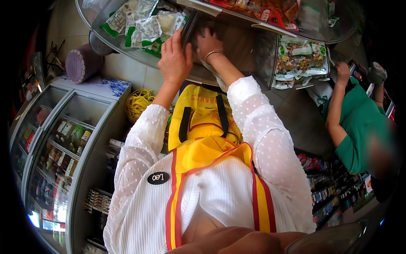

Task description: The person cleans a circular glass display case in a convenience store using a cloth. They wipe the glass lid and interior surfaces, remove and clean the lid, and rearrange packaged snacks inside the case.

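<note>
My left hand (pixel 175 58) is at the front end of a dark bin divider (pixel 189 27), fingers on one side and thumb on the other. Beside it, my right hand (pixel 209 43), with a bracelet at the wrist, reaches palm down into a clear-walled display bin (pixel 247 47). A greyish cloth (pixel 219 76) hangs over the bin's front edge below my right wrist; whether my fingers hold part of it is unclear. Left of the divider, a rounded clear bin holds green-and-white plastic food packets (pixel 149 28). A yellow apron (pixel 206 117) hangs before my body.
Bagged snacks (pixel 299 62) fill the right-hand bin, and red packets (pixel 263 12) lie on the upper tier. A person in green (pixel 358 127) stands at the right. At the left are a glass-door drinks cooler (pixel 63 152), a purple cushioned stool (pixel 79 63) and coiled yellow cord (pixel 139 103).
</note>
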### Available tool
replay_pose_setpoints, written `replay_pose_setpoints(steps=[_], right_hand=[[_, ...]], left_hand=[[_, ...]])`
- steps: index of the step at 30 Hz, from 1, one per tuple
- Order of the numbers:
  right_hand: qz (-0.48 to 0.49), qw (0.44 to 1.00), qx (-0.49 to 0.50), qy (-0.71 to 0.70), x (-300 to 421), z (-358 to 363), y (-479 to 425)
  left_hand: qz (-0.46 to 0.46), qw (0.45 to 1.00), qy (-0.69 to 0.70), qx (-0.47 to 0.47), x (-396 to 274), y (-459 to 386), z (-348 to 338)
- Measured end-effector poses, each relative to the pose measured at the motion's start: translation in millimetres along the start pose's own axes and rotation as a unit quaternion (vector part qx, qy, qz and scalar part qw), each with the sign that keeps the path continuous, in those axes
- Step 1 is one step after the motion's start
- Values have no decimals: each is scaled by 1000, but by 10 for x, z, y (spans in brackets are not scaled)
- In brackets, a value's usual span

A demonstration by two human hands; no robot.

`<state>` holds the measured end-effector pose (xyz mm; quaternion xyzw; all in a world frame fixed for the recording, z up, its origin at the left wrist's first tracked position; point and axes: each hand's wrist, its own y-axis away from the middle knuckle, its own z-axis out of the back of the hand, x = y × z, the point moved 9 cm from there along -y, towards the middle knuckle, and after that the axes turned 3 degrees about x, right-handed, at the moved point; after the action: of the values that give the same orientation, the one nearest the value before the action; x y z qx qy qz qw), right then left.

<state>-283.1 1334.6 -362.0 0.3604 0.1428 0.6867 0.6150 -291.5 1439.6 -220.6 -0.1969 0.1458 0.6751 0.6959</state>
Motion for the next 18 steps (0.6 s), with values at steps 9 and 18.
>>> replay_pose_setpoints(steps=[9, 18], right_hand=[[97, 974, 131, 155, -470, 296, 258], [200, 946, 168, 192, 283, -268, 372]], left_hand=[[5, 1000, -17, -12, -8, 33, -2], [4, 1000, -27, -7, 16, 25, -49]])
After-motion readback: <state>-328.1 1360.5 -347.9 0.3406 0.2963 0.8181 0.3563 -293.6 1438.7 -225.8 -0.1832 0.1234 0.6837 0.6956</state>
